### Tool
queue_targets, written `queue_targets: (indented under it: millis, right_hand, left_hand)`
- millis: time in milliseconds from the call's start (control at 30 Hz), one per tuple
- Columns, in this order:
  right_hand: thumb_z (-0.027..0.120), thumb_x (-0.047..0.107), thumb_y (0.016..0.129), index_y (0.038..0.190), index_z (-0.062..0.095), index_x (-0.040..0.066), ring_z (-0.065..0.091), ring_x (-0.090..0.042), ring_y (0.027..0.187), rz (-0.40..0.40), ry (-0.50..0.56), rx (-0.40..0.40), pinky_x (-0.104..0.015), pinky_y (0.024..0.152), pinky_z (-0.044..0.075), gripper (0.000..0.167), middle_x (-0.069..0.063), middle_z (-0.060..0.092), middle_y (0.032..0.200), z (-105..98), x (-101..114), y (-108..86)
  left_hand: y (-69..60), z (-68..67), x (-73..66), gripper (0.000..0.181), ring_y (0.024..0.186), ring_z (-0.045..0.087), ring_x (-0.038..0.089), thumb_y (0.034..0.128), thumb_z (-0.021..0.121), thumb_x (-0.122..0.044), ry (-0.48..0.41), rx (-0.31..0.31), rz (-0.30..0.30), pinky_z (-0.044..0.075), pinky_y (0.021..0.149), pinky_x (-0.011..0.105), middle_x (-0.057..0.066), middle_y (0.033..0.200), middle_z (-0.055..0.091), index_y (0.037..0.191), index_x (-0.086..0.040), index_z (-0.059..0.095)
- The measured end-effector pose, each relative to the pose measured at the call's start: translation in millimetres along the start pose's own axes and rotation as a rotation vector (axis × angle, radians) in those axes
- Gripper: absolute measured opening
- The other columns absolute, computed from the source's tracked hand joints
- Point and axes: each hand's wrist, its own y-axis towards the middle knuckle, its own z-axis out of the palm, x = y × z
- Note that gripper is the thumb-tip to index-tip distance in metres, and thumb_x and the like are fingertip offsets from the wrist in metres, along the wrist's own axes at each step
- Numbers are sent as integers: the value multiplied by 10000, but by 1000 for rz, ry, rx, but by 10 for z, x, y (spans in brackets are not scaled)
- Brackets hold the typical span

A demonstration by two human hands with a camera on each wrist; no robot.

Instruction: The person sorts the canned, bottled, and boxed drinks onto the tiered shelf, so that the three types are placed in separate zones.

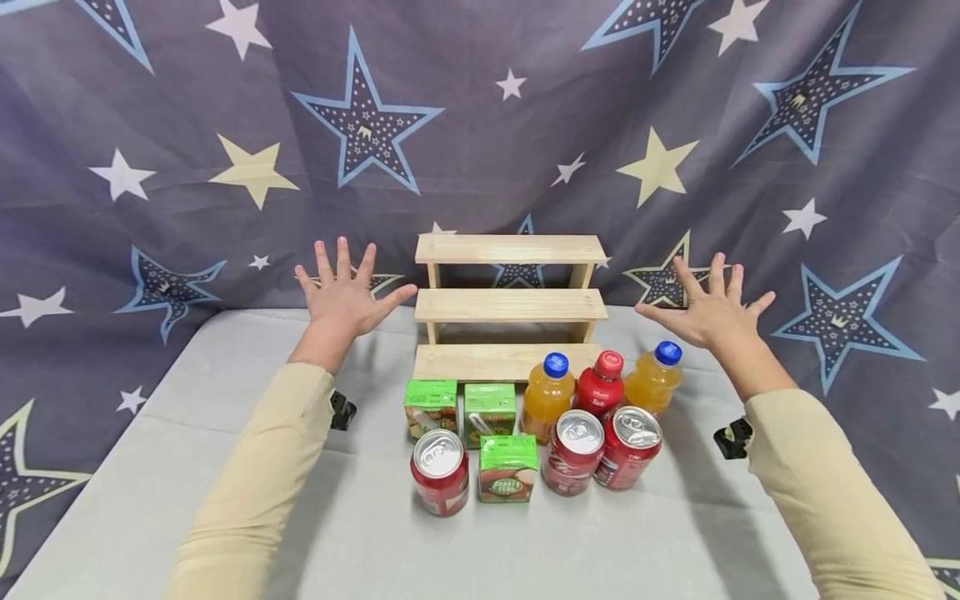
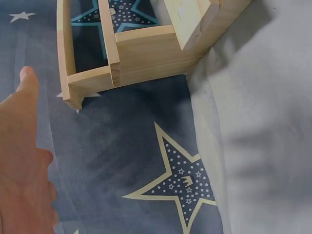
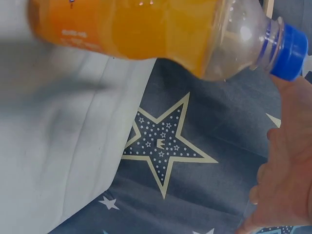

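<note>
My left hand (image 1: 341,307), fingers spread, is held up left of a three-tier wooden shelf (image 1: 512,305) and touches nothing. On the other side my right hand (image 1: 712,312) is raised with its fingers splayed and holds nothing. Nearest to it stands an orange drink bottle (image 1: 651,385) with a blue cap. Another orange bottle (image 1: 547,400) and a red bottle (image 1: 600,387) stand beside it. Red soda cans (image 1: 572,458) (image 1: 628,454) are in front of these. Green juice boxes (image 1: 431,410) (image 1: 490,417) (image 1: 507,475) and a third can (image 1: 440,479) stand further left.
A pale cloth covers the table (image 1: 375,533). Behind it hangs a dark star-patterned curtain (image 1: 480,125), close to the shelf's back. Small black devices (image 1: 342,412) (image 1: 732,439) are at both wrists.
</note>
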Motion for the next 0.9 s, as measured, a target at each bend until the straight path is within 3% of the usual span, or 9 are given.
queue_targets:
  millis: [633, 900]
  right_hand:
    - [374, 822, 756, 1510, -11, 246, -201, -555, 1325, -13, -3, -8, -811, 887, -158, 1024, -289, -248, 1469, 23, -239, -85]
    - [369, 819, 764, 1506, -53, 227, -215, -576, 1302, -23, 38, 19, -832, 852, -140, 1039, -319, -270, 1442, -20, -315, -124]
  left_hand:
    - [-56, 53, 228, 1084, 1335, -319, 421, 701, 155, -915, 33, 2, -26, -173, 1019, 706, 189, 1532, -212, 1512, -223, -39]
    - [-39, 49, 244, 1069, 1351, -282, 438, 711, 177, -908, 18, -33, -19, -157, 1020, 715, 213, 1534, -182, 1508, -237, -62]
